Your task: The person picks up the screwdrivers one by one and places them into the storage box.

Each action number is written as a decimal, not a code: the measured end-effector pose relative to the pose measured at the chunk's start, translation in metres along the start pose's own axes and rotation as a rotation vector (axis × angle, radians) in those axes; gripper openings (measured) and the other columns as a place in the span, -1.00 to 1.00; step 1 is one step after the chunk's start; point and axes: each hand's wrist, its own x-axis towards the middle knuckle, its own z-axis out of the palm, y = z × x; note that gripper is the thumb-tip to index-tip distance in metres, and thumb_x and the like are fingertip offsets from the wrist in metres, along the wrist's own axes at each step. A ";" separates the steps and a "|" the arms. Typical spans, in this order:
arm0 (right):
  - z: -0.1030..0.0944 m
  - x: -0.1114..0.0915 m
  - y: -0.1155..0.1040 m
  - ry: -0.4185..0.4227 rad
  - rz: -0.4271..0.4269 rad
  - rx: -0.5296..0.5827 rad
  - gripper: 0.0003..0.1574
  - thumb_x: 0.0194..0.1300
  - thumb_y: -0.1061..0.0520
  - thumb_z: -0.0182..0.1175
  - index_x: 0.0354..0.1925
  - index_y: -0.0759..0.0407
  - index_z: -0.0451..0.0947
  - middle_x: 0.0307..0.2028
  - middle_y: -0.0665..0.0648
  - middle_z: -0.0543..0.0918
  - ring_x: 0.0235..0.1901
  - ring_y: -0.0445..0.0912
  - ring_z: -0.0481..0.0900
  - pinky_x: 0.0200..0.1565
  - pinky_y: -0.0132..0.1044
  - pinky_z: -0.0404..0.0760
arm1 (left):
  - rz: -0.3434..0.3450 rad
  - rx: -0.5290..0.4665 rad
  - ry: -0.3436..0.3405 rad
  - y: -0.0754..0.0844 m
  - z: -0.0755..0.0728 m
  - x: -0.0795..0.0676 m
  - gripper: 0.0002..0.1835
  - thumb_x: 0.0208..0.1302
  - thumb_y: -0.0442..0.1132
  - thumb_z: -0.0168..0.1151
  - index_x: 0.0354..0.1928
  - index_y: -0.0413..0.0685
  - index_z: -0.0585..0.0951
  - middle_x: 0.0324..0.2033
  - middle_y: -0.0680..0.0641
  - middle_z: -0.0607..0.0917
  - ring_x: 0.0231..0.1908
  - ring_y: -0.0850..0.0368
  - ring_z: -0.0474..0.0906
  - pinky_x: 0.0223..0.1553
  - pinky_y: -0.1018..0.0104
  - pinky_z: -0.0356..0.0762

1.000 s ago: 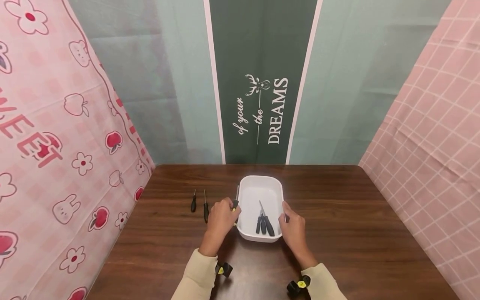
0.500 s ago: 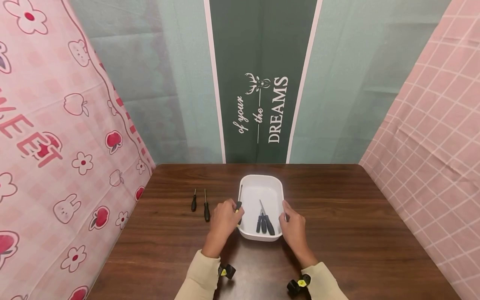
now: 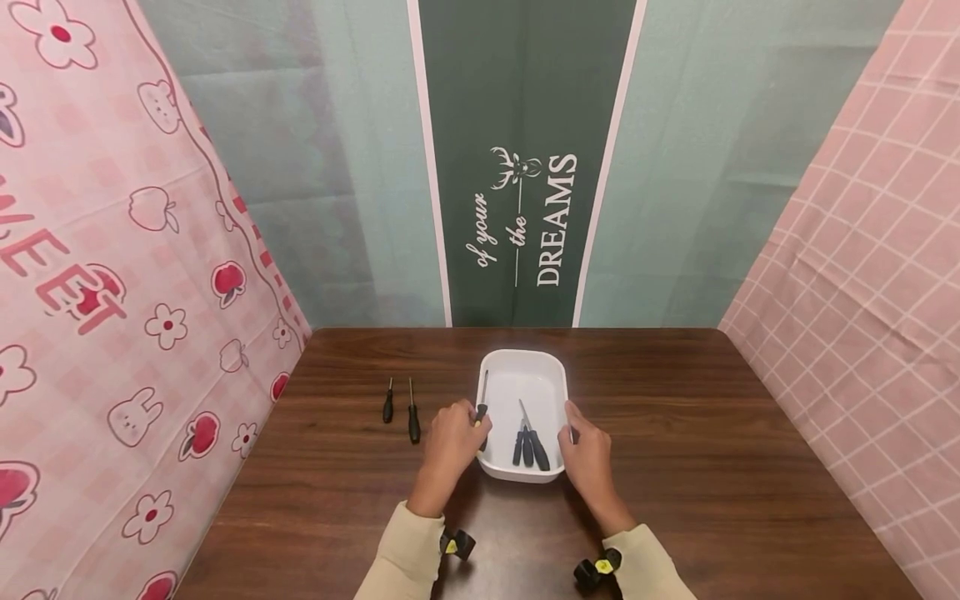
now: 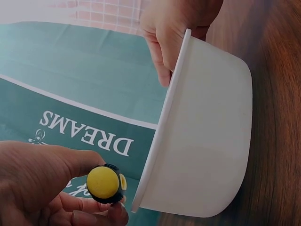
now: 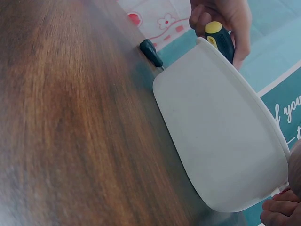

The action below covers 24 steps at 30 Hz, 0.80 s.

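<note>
My left hand [image 3: 452, 437] grips a screwdriver [image 4: 103, 182] by its black handle with a yellow end. In the head view its shaft points away from me, over the left rim of a white tray [image 3: 521, 477]. My right hand [image 3: 587, 446] pinches the tray's right rim between thumb and fingers. Inside the tray several dark-handled screwdrivers [image 3: 541, 451] lie side by side near its front end. The left wrist view shows the held handle end-on, just beside the tray's rim.
Two black screwdrivers, a short one [image 3: 387, 406] and a longer one [image 3: 414, 423], lie on the brown wooden table [image 3: 697, 467] left of the tray. Patterned cloths hang behind the table [image 3: 517, 100] and along both sides.
My left hand has moved slightly right, bringing the screwdriver from outside the tray's left rim to over its inner edge. My right hand stays on the opposite rim.
</note>
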 end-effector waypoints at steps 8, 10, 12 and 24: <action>0.000 0.000 -0.001 -0.018 0.032 -0.011 -0.52 0.20 0.46 0.22 0.12 0.50 0.57 0.08 0.39 0.64 0.10 0.25 0.61 0.10 0.12 0.53 | 0.016 -0.007 0.004 0.003 0.004 0.003 -0.76 0.22 -0.12 0.36 -0.40 -0.16 0.62 -0.51 -0.09 0.65 -0.51 0.02 0.50 -0.42 0.11 0.50; -0.001 0.000 -0.001 -0.020 0.035 -0.011 -0.52 0.21 0.46 0.22 0.13 0.50 0.57 0.08 0.39 0.64 0.11 0.25 0.61 0.11 0.12 0.52 | 0.024 -0.001 0.012 0.003 0.005 0.003 -0.76 0.21 -0.12 0.37 -0.38 -0.18 0.63 -0.49 -0.12 0.68 -0.50 0.00 0.54 -0.40 0.08 0.52; -0.001 0.000 -0.001 -0.022 0.037 -0.011 -0.52 0.21 0.47 0.21 0.13 0.50 0.56 0.09 0.39 0.63 0.11 0.25 0.61 0.11 0.12 0.52 | 0.023 0.005 0.011 0.004 0.005 0.004 -0.75 0.22 -0.11 0.37 -0.37 -0.19 0.65 -0.47 -0.13 0.69 -0.49 -0.01 0.56 -0.38 0.08 0.54; -0.001 0.001 -0.002 -0.022 0.045 -0.014 -0.52 0.21 0.47 0.23 0.13 0.51 0.56 0.09 0.40 0.63 0.10 0.27 0.61 0.10 0.11 0.52 | 0.008 0.009 -0.014 0.008 0.007 0.006 -0.73 0.22 -0.08 0.38 -0.35 -0.18 0.65 -0.44 -0.16 0.70 -0.47 -0.01 0.57 -0.41 0.09 0.53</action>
